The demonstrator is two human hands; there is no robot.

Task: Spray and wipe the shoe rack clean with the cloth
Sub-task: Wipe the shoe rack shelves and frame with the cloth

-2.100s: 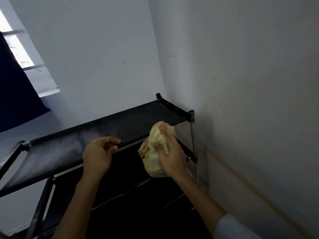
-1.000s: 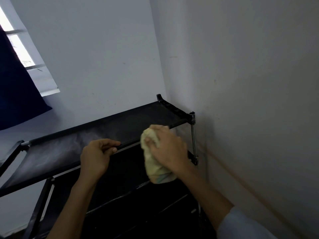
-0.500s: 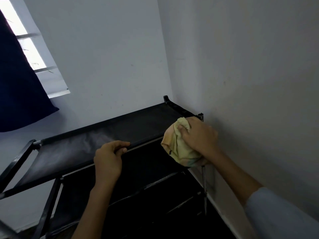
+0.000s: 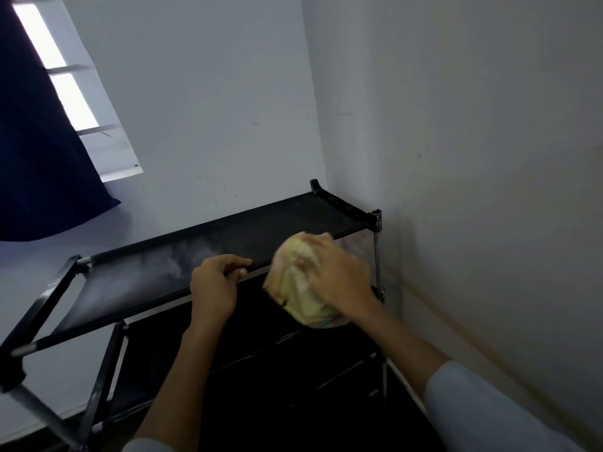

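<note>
My left hand grips the front bar of the shoe rack, fingers curled over the bar, thumb beneath. My right hand holds the bunched yellow cloth, fingers wrapped around it, pressing it against the front edge of the top shelf near the right corner post. The rack is black and stands in the corner, against the back wall and side wall. Pale dusty streaks mark the left part of the top shelf. A dark curtain hangs at the window, upper left.
</note>
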